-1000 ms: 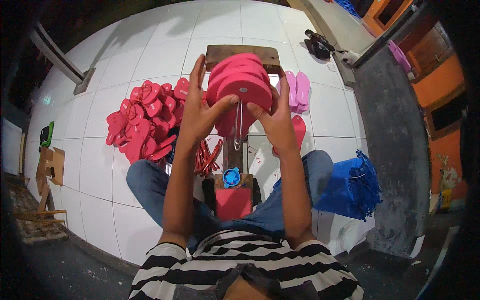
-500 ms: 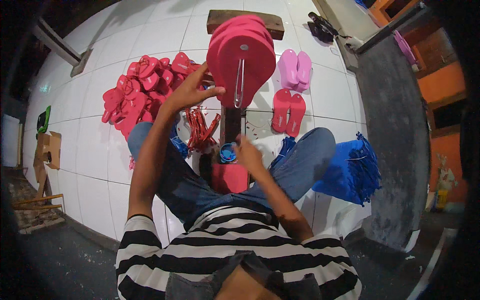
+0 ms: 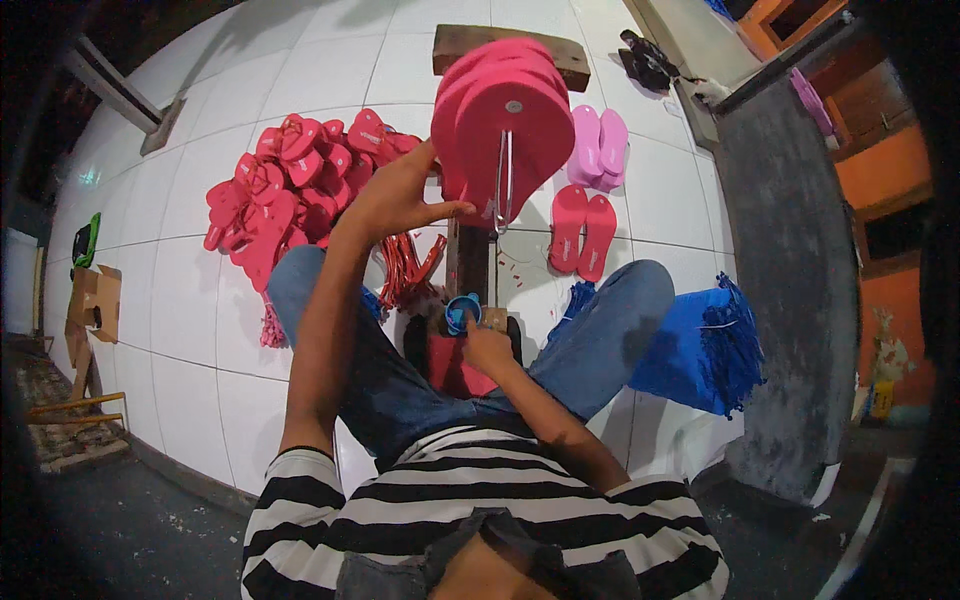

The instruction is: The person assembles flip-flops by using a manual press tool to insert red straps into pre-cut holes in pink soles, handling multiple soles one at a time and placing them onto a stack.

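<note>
A stack of pink flip-flop soles stands on a narrow wooden bench ahead of me. A long shiny metal loop hangs against the front sole, below a small pale plug hole. My left hand grips the stack's left edge, thumb along the front and fingertips hidden behind. Closer to me, my right hand reaches into a small blue cup with its index finger stretched out; nothing shows in this hand, and its other fingers are curled. What the cup holds is too small to tell.
Pink flip-flops lie heaped at the left, beside red straps. Pink soles and lilac ones rest on the right. A bundle of blue straps lies beyond my right knee. A crossboard tops the bench's far end.
My right hand has come down toward me, its finger now in the blue cup. My left hand stays at the stack's left edge. The whole view has shifted slightly.
</note>
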Action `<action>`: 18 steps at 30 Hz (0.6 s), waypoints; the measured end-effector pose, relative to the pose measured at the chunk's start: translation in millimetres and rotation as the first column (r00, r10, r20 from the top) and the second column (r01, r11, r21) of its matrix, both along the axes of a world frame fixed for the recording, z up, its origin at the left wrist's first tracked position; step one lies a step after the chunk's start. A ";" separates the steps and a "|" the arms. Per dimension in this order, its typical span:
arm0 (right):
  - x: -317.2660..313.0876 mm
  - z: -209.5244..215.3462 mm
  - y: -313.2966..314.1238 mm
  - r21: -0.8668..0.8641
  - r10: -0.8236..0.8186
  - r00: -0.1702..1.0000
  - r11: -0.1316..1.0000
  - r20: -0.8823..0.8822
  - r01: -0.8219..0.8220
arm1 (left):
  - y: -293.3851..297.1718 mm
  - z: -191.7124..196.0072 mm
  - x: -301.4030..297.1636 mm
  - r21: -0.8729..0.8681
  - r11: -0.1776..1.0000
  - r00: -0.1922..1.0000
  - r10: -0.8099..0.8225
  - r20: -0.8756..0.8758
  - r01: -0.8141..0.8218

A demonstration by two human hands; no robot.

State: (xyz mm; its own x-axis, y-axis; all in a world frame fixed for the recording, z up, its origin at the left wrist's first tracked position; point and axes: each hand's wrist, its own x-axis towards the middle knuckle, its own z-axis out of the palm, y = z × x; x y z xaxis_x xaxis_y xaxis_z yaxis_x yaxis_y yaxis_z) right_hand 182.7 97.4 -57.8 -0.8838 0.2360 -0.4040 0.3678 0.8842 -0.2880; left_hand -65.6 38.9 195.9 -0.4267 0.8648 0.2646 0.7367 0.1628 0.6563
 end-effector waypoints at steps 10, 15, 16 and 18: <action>-4.6 28.4 2.5 -0.109 -0.031 0.994 0.993 0.101 0.042 | -0.2 17.2 7.1 -0.185 0.981 0.996 0.068 0.051 -0.057; -9.8 78.3 24.0 -0.666 -0.335 0.922 0.735 -0.194 0.127 | -2.6 8.9 6.2 -0.065 0.997 0.997 0.036 0.065 -0.031; -18.1 122.2 33.8 -0.932 -0.475 0.879 0.337 -0.049 0.130 | -2.6 11.1 8.2 -0.101 0.994 0.995 0.046 0.084 -0.037; -24.0 206.4 47.9 -0.799 -0.484 0.819 -0.599 0.308 -0.053 | -2.5 11.7 9.7 -0.097 0.994 0.997 0.063 0.034 -0.059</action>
